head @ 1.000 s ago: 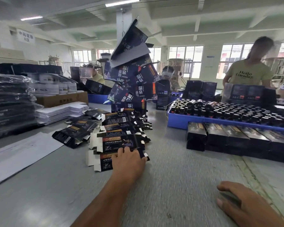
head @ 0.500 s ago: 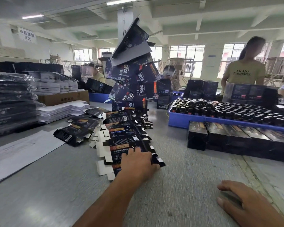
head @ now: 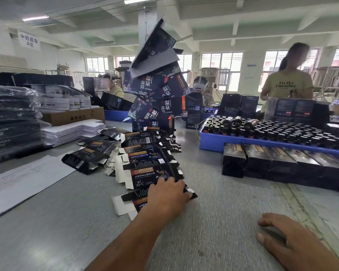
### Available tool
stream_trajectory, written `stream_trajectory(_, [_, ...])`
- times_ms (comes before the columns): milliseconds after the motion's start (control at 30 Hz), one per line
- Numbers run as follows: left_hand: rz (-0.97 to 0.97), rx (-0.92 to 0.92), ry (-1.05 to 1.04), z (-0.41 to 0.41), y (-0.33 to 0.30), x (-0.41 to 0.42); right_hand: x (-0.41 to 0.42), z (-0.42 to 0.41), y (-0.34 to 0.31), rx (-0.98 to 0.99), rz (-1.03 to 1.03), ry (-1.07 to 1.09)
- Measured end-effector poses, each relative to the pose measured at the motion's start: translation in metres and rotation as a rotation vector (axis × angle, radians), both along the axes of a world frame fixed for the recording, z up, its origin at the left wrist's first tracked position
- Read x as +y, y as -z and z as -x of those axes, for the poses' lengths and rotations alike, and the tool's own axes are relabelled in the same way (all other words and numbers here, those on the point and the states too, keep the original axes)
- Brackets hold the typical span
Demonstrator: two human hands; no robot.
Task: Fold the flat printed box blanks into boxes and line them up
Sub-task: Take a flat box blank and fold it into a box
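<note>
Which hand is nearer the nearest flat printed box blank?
Left. The left hand rests on the dark flat printed box blank; the right hand lies apart on the grey table.

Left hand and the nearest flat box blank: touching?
Touching. The head view shows the left hand resting on top of the nearest flat box blank, fingers overlapping its dark printed face with no gap.

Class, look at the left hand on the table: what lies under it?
The left hand lies on the nearest flat blank of the spread pile of blanks. The blank's white flaps stick out leftward; its middle is covered by the hand.
</note>
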State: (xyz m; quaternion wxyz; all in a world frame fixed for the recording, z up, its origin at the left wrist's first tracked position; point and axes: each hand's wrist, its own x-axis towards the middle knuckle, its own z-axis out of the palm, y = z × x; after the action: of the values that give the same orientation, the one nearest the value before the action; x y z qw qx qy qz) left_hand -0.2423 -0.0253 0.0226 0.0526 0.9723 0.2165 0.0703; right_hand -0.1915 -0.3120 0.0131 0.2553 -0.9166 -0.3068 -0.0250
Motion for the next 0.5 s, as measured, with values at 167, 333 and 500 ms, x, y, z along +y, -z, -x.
stream_trajectory(167, [-0.021, -0.006, -0.087, -0.004, 0.004, 0.013, -0.001, -0.002, 0.002, -0.01, -0.009, -0.01])
stream_trajectory(333, [0.077, 0.093, -0.095, -0.001, 0.005, 0.014, -0.002, -0.006, 0.005, -0.011, 0.004, -0.015])
stream_trajectory(500, [0.063, 0.133, 0.069, 0.002, 0.0, -0.002, -0.003, -0.008, 0.005, -0.01, 0.03, -0.025])
